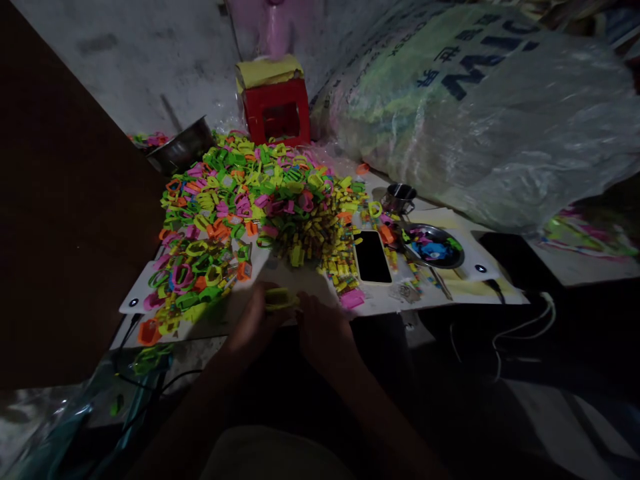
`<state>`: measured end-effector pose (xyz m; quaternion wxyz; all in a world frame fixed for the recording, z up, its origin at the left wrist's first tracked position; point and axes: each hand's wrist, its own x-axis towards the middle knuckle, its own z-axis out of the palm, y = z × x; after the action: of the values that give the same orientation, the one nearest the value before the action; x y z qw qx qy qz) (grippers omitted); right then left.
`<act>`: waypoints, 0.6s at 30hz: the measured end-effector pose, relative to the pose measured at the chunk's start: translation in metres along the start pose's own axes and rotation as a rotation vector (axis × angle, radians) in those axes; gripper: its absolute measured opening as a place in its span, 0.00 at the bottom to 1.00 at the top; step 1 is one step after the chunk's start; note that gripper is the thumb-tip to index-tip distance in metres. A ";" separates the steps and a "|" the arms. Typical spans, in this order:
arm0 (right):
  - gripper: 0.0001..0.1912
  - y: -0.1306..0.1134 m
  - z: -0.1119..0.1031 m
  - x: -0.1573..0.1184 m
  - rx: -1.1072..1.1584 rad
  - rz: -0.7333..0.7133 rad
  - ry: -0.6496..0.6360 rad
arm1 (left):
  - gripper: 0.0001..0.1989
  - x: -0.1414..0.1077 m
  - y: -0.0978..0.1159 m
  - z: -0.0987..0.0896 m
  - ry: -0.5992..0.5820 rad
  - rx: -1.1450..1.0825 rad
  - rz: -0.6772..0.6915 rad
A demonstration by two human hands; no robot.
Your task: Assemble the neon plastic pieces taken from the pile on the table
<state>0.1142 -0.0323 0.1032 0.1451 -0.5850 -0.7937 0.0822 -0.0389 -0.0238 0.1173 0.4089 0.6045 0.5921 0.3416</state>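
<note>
In dim light, my left hand [253,323] is closed around the left end of a yellow plastic frame-like piece [278,299], just above the table's front edge. My right hand [323,325] is at the right end of that piece with its fingers curled together; what they pinch there is too small and dark to make out. Beyond my hands spreads a big heap of green, yellow, pink and orange plastic pieces [220,193]. A pile of small yellow parts [320,237] lies in front of them, and a pink piece [353,298] rests right of my right hand.
A phone [373,259], a metal cup [399,199] and a metal dish [453,257] of coloured bits stand to the right. Behind are a red box [301,110], a tilted metal bowl [183,148] and a bulky plastic sack [480,127]. A dark panel [65,213] borders the left.
</note>
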 end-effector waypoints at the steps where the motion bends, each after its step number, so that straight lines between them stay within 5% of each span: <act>1: 0.15 -0.001 -0.001 0.000 -0.017 0.010 -0.038 | 0.19 -0.001 -0.001 0.000 -0.028 -0.013 -0.031; 7: 0.09 -0.001 0.003 0.003 -0.015 0.019 -0.198 | 0.17 -0.005 -0.015 -0.002 -0.132 0.012 -0.122; 13: 0.11 0.002 0.028 0.007 0.050 -0.061 -0.118 | 0.14 0.003 -0.021 -0.018 -0.123 0.196 -0.079; 18: 0.32 0.036 0.046 0.016 -0.021 0.035 0.198 | 0.21 0.029 -0.021 -0.083 0.325 0.454 0.011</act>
<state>0.1269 -0.0044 0.0510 0.2154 -0.6056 -0.7659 0.0182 -0.1208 0.0122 0.1323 0.1608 0.6212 0.7081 0.2948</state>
